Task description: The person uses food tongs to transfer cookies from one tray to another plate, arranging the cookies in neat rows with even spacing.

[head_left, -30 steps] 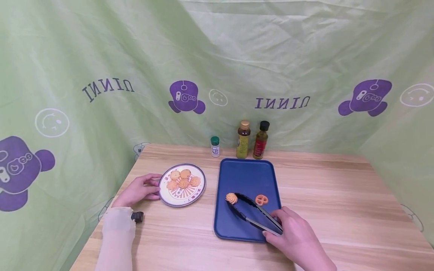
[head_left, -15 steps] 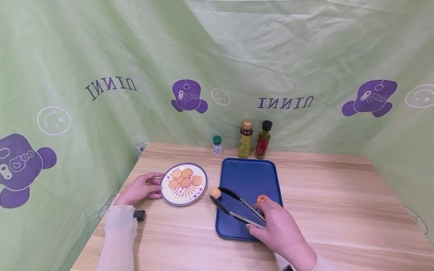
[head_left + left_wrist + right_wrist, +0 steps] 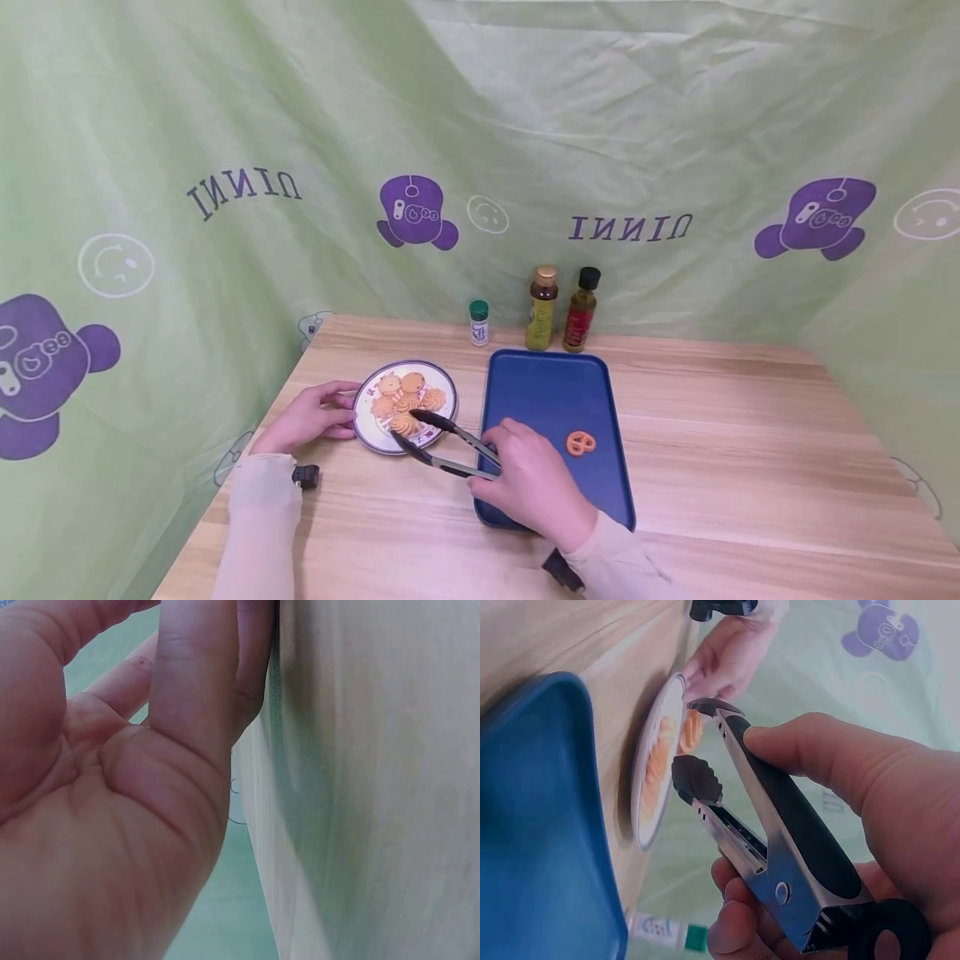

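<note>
The tongs (image 3: 442,440) have moved left from the tray (image 3: 551,392) to the plate (image 3: 444,379), carrying a cookie (image 3: 404,423). The right hand (image 3: 528,483) grips them; their long axis points far-left. The left hand (image 3: 307,418) lies open, touching the plate's left rim.

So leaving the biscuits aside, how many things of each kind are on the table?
Bottles: 3 (green cap, tan cap, black cap)
Plate: 1
Tray: 1
Tongs: 1
Total: 6

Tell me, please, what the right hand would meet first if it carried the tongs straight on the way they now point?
Probably the cookies on the plate: the right hand holds the tongs aimed left at them, tips already over the plate. Depth is unclear.
</note>
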The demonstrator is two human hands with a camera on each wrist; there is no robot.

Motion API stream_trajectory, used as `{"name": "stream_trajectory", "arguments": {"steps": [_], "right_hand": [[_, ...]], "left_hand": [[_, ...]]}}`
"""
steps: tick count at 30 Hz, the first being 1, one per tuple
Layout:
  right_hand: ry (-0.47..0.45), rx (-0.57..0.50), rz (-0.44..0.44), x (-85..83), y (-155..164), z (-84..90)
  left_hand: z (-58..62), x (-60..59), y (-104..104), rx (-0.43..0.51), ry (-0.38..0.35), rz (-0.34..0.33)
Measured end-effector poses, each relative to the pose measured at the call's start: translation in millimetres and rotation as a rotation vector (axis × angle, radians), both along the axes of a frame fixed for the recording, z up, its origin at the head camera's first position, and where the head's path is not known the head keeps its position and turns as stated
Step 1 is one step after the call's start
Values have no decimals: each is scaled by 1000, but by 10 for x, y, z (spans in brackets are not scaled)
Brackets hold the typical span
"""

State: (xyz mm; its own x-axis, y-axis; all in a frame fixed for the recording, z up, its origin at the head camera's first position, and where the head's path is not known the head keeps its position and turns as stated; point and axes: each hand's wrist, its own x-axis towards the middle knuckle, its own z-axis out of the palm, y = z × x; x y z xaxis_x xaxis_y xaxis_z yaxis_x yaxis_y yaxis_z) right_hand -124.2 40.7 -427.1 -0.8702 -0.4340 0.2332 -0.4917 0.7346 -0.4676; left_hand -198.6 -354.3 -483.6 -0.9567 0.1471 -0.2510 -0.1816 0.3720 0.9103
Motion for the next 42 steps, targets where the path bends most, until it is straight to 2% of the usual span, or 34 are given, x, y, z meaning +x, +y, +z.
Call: {"name": "stream_trajectory", "arguments": {"steps": [6,18,24,25,27,31,32,35,42], "right_hand": [[29,39,23,-74,-204,-50],[30,57,20,-97,-234,-48],[12,20,30,-87,-199,-71],[37,0,41,-122,-177,-163],[33,-22,42,-123,-144,-171],[-7,-47,26,-94,-68,-119],[-47,-39,7,-45,-51,-14],[-83,-35,-24,10,48,59],[-91,-38,-117,94,350,137]], "left_hand": [[-16,-5,1,2,-1,-12],[3,-6,-9,4,6,-18],[-11,-29,-29,-13,2,-12],[-11,-32,-31,-15,2,-14],[-7,-33,-30,-17,2,-11],[-7,-15,-30,-9,1,-9],[-8,-12,-28,-6,-2,-8],[-16,-13,-27,-3,-4,-11],[-26,-26,-30,-8,0,-10]]}}
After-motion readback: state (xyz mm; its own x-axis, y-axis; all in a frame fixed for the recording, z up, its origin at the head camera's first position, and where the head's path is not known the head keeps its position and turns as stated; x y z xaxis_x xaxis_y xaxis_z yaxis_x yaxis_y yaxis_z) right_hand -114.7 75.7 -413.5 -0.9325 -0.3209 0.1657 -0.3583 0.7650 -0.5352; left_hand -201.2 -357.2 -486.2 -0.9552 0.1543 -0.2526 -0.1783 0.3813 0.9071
